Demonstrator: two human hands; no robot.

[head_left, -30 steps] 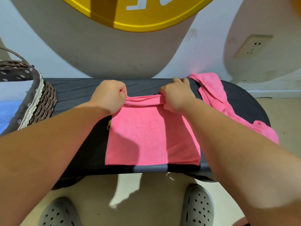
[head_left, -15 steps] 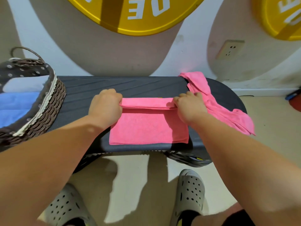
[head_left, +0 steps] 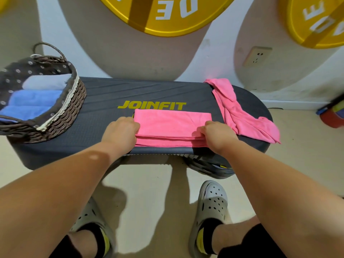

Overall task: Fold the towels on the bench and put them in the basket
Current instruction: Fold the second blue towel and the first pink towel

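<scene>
At frame centre, on the dark bench (head_left: 96, 116), left hand (head_left: 121, 132) and right hand (head_left: 216, 135) each pinch closed on an end of the folded pink towel (head_left: 172, 123); wicker basket (head_left: 61, 116) at upper left, crumpled pink towel (head_left: 240, 112) at right.

A white wall (head_left: 219, 58) painted with beige rounded shapes carries a beige socket (head_left: 256, 56). Up and to the left of the socket hangs a large yellow disc (head_left: 163, 17) with white lettering; another yellow disc (head_left: 316, 21) hangs up and to its right. Below the socket runs a white skirting (head_left: 290, 104), meeting a pale beige floor (head_left: 297, 164).
</scene>
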